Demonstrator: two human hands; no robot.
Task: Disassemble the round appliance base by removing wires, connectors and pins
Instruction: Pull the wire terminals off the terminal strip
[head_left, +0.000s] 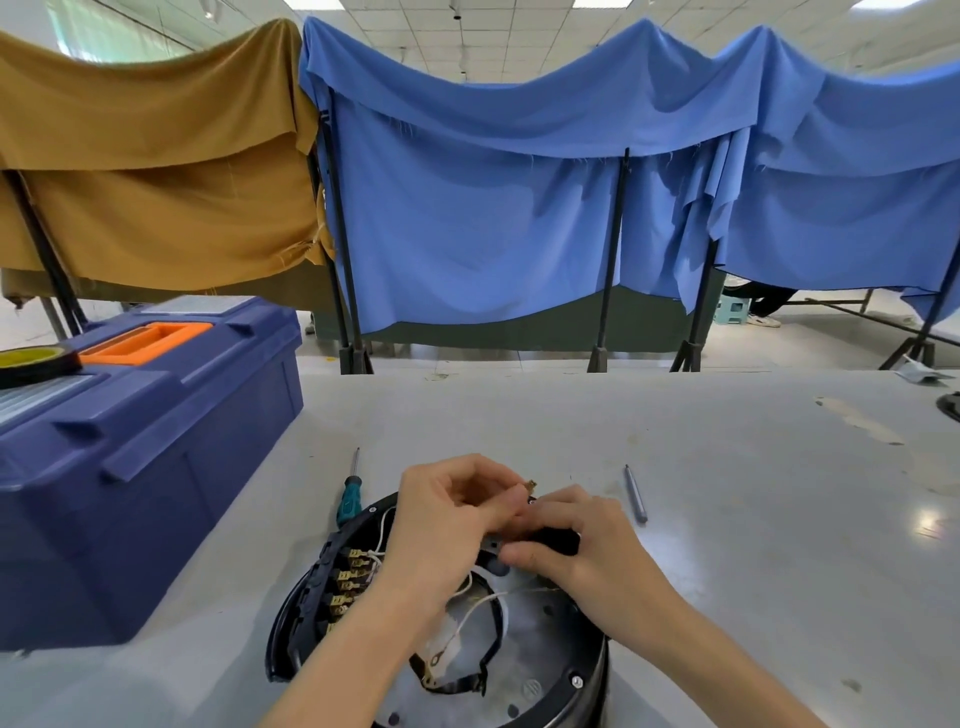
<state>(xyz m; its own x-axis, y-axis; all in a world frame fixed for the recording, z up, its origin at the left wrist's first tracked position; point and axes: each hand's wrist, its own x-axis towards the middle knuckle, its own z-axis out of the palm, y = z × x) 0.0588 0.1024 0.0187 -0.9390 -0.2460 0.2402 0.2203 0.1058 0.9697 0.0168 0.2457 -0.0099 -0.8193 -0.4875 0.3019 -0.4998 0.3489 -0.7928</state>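
Observation:
The round black appliance base (582, 680) lies open side up at the table's near edge. Inside it run white wires (480, 605) and a row of brass connectors (347, 582) along the left wall. My left hand (447, 519) hovers over the far part of the base and pinches a small brass connector (531, 487) between its fingertips. My right hand (576, 540) sits close beside it, its fingers curled round a small black part (563, 540) at the base's far rim. Both hands hide the spot where they work.
A green-handled screwdriver (348, 499) lies just left of the base, and a grey pen-like tool (636, 493) to the right. A big blue toolbox (130, 467) with an orange handle and a tape roll (31, 364) stands at the left. Cloth-draped racks stand behind the grey table (753, 519).

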